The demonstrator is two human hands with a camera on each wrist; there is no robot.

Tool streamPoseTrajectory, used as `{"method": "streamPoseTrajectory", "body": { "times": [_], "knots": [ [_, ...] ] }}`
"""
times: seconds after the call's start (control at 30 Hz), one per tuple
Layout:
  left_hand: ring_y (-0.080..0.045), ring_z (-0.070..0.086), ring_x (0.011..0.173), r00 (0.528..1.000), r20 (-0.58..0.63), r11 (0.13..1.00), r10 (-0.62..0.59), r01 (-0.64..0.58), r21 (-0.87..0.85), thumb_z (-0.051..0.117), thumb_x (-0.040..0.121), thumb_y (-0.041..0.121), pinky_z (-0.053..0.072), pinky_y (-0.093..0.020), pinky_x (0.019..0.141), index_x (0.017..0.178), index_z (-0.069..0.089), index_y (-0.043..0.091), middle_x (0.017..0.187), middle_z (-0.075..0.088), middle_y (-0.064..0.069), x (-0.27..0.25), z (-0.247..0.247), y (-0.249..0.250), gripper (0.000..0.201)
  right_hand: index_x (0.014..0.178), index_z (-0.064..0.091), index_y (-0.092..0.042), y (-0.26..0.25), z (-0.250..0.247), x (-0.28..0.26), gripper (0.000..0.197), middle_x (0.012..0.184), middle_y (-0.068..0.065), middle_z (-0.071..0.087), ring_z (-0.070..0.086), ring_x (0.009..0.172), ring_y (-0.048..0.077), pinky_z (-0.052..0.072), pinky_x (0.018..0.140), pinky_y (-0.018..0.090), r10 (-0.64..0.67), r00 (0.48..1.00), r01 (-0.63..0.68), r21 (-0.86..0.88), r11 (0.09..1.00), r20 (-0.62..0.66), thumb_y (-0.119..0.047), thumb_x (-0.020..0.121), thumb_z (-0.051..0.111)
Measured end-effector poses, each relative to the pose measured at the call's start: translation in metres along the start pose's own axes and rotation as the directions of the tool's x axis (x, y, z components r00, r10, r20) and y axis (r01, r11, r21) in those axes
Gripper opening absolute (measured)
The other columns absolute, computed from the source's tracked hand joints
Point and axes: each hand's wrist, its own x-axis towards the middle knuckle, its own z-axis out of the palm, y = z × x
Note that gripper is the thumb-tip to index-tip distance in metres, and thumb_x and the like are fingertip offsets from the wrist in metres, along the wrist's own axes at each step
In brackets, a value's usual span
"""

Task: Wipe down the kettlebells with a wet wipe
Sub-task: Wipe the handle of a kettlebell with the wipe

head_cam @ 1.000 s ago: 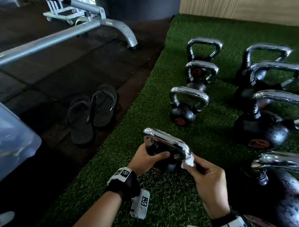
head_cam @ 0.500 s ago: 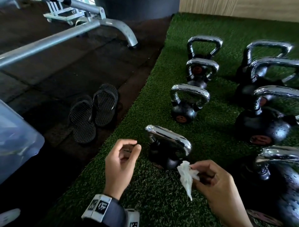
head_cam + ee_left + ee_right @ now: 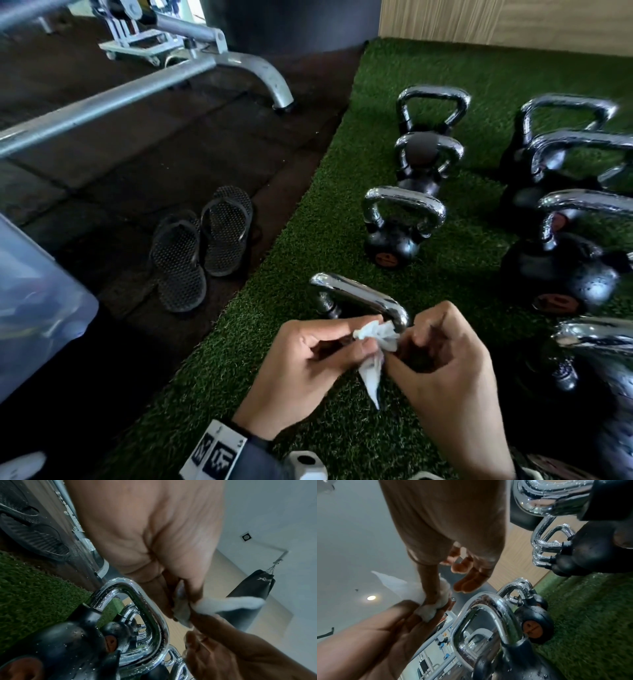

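A crumpled white wet wipe [image 3: 376,342] hangs between my two hands, just in front of the nearest small black kettlebell, whose chrome handle [image 3: 359,298] shows above my fingers. My left hand [image 3: 352,353] pinches the wipe's upper part and my right hand [image 3: 407,363] pinches it from the other side. The left wrist view shows the wipe [image 3: 223,604] beside the wet handle [image 3: 137,601]. In the right wrist view the wipe [image 3: 402,586] sits between both hands. Neither hand touches the kettlebell. Its body is mostly hidden behind my hands.
More kettlebells stand in two rows on the green turf [image 3: 308,240], among them a small one [image 3: 390,240] and a larger wet one [image 3: 558,274]. Black sandals [image 3: 202,246], a metal machine frame [image 3: 137,85] and a translucent bin [image 3: 34,308] are on the dark floor to the left.
My left hand let go of the small kettlebell, which now stands on the turf, and came over to pinch the wipe. The right hand pulled the wipe off the handle.
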Motion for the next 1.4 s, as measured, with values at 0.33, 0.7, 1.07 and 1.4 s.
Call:
{"method": "streamPoseTrajectory", "body": {
  "times": [0.33, 0.7, 1.07, 1.4],
  "knots": [
    [0.002, 0.064, 0.119, 0.933, -0.155, 0.788, 0.323, -0.175, 0.59, 0.069, 0.096, 0.009, 0.056, -0.025, 0.096, 0.131, 0.068, 0.011, 0.129, 0.069, 0.008, 0.044, -0.013, -0.018, 0.035, 0.114, 0.055, -0.047, 0.098, 0.006, 0.009, 0.066, 0.114, -0.009, 0.067, 0.069, 0.096, 0.007, 0.058, 0.079, 0.029, 0.429, 0.881, -0.424, -0.072, 0.903, 0.198, -0.024, 0.065, 0.093],
    [-0.002, 0.058, 0.118, 0.959, -0.086, 0.576, 0.27, -0.089, 0.813, 0.055, 0.103, 0.023, 0.043, -0.04, 0.102, 0.135, 0.063, 0.034, 0.137, 0.06, 0.026, 0.042, -0.027, -0.035, 0.034, 0.085, 0.064, -0.048, 0.125, 0.034, -0.001, 0.034, 0.095, -0.021, 0.056, 0.061, 0.088, -0.005, 0.044, 0.066, 0.005, 0.316, 0.948, -0.313, -0.066, 0.948, 0.038, -0.033, 0.069, 0.09],
    [-0.007, 0.063, 0.115, 0.92, -0.346, 0.832, 0.185, 0.04, 0.553, 0.049, 0.104, 0.016, 0.048, -0.015, 0.097, 0.136, 0.064, 0.017, 0.125, 0.067, 0.011, 0.033, -0.037, -0.07, 0.035, 0.088, 0.063, -0.043, 0.117, 0.035, 0.002, 0.038, 0.099, -0.023, 0.058, 0.058, 0.096, -0.009, 0.044, 0.074, 0.0, 0.2, 0.979, -0.194, -0.115, 0.974, 0.038, -0.021, 0.071, 0.089],
    [0.002, 0.057, 0.127, 0.886, -0.415, 0.945, -0.204, 0.289, 0.153, 0.049, 0.105, 0.027, 0.044, -0.016, 0.106, 0.14, 0.058, 0.016, 0.133, 0.064, 0.011, 0.012, -0.006, -0.11, 0.038, 0.096, 0.063, -0.038, 0.112, 0.033, 0.005, 0.038, 0.107, -0.014, 0.062, 0.056, 0.102, -0.013, 0.043, 0.079, -0.001, 0.179, 0.983, -0.172, -0.134, 0.976, 0.042, -0.024, 0.072, 0.089]
  ]
}}
